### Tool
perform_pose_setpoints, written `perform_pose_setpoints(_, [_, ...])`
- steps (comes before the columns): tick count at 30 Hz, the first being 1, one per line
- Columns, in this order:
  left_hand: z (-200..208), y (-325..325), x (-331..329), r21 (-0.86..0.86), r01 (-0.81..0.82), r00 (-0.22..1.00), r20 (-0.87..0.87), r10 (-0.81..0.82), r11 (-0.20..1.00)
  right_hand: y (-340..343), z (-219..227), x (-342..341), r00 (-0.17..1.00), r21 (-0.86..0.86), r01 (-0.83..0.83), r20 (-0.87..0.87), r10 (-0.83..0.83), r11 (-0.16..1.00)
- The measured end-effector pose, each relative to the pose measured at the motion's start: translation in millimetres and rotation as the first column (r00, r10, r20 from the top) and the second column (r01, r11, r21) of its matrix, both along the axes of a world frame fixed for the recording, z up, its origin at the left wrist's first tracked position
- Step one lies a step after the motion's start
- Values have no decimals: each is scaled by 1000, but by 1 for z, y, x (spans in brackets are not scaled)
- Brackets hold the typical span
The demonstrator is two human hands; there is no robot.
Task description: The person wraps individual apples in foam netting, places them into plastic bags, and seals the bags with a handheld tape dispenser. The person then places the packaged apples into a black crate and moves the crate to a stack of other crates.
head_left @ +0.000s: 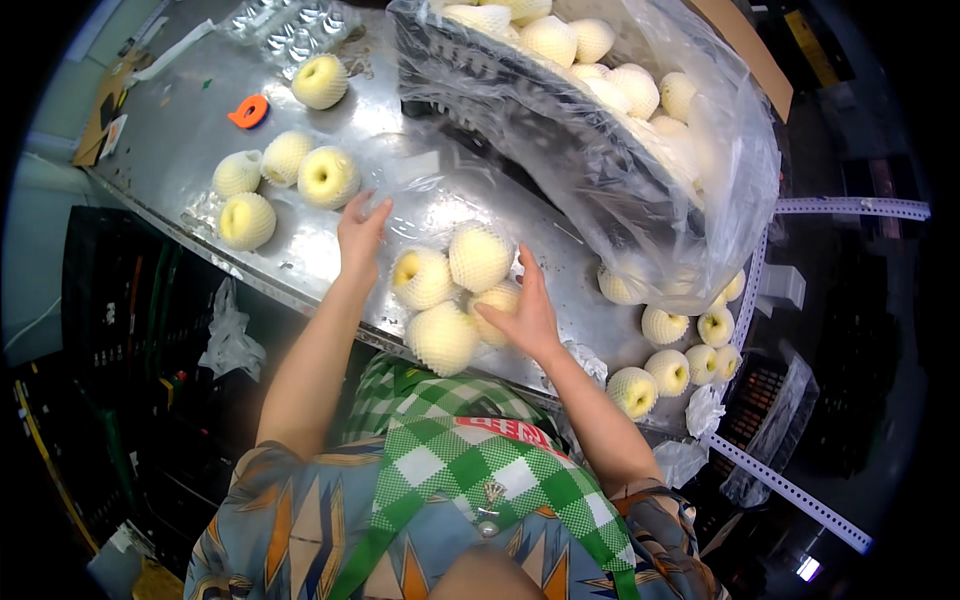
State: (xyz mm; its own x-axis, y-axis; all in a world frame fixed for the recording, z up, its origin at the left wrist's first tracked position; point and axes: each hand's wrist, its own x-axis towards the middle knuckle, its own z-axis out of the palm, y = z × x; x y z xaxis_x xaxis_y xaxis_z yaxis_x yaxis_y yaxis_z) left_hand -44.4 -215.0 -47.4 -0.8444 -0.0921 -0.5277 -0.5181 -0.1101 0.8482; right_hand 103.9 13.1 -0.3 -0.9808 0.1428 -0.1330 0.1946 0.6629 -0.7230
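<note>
Several pale yellow apples in white foam nets (443, 338) sit in a tight cluster near the front edge of the metal table (570, 260). My left hand (362, 235) is just left of this cluster, fingers apart, holding nothing. On the cluster's other side is my right hand (528, 312), its fingers spread. Its thumb lies against or just over the rightmost apple (495, 312); I cannot tell whether it touches. Further left, beyond my left hand, stands a second group of netted apples (328, 178).
A large clear plastic bag (720, 230) drapes over a dark crate (500, 100) full of netted apples at the back right. More netted apples (668, 371) line the right edge. An orange tape dispenser (249, 112) and clear plastic trays (300, 35) lie at the back left.
</note>
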Motion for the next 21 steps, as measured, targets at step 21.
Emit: perform_pose_setpoints(21, [13,-43,-16,-298,216,849,-414,-330,930,-29,8,-61,985,-83,95,153,-82,992])
